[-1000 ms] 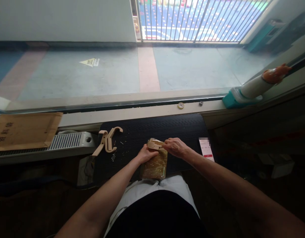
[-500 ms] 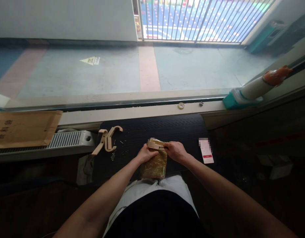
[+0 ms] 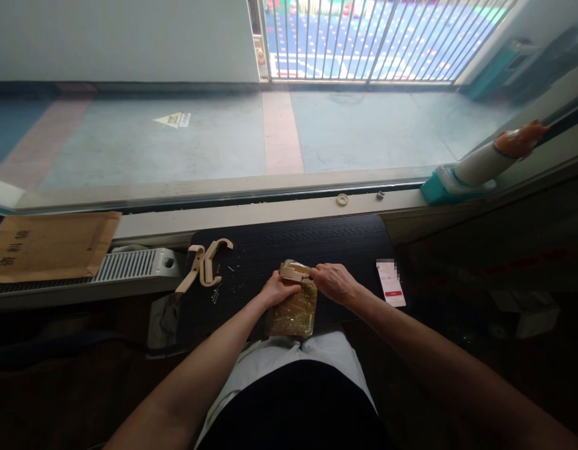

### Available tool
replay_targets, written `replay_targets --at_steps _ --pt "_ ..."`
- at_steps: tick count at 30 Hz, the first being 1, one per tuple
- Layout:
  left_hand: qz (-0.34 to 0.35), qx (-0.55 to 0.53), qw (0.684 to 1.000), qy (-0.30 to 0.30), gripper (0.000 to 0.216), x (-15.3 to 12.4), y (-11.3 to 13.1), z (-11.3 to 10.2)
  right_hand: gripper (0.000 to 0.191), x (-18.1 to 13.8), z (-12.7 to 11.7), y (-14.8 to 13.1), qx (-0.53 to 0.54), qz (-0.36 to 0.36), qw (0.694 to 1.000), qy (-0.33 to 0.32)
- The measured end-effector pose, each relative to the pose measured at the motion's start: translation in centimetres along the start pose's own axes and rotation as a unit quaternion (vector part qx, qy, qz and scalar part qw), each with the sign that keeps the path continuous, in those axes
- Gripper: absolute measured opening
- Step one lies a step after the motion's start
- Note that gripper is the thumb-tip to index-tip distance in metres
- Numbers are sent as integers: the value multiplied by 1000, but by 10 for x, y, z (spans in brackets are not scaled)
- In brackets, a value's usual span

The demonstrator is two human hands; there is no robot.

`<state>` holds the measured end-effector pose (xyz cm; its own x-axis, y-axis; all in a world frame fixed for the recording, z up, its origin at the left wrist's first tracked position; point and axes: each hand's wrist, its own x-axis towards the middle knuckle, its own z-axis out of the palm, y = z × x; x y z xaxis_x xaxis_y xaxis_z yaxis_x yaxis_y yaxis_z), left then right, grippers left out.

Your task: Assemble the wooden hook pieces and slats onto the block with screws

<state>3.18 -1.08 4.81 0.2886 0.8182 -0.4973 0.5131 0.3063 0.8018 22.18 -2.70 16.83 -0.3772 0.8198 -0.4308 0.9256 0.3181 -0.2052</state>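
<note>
My left hand [image 3: 276, 290] is curled around the left end of a small tan wooden piece [image 3: 293, 273], holding it over a clear plastic bag of golden bits [image 3: 293, 310]. My right hand [image 3: 334, 282] is closed in a pinch at the right end of that piece, gripping something thin and dark that I cannot make out. Both hands rest on a black ribbed mat [image 3: 308, 247]. Two curved tan wooden pieces [image 3: 203, 262] lie to the left on the mat, with several small pins [image 3: 216, 292] beside them.
A phone with a red-and-white screen [image 3: 391, 283] lies right of my hands. A brown envelope [image 3: 45, 245] sits on a grey radiator [image 3: 129, 265] at left. A tape roll [image 3: 342, 199] rests on the window sill; a white and orange handle [image 3: 490, 159] leans at right.
Both hands have stayed on the wooden piece; the right hand shifted slightly at its right end. Nothing else moved.
</note>
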Motion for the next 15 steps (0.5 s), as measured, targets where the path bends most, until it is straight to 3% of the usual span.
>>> replay_targets --at_steps 2,5,9,12,15 --pt "2 1 1000 2 43 0 -1 0 25 1 0 3 -33 -47 998 -3" --pt "5 1 1000 -1 42 1 -3 0 27 1 6 5 -32 -47 998 0" --pt "8 -1 1000 -3 39 2 -2 1 30 0 18 3 48 66 997 10" --pt "5 -2 1000 0 39 2 -1 2 32 2 25 0 122 181 976 -5" --pt "3 -13 1000 0 40 1 0 1 32 4 26 -1 158 223 962 -21"
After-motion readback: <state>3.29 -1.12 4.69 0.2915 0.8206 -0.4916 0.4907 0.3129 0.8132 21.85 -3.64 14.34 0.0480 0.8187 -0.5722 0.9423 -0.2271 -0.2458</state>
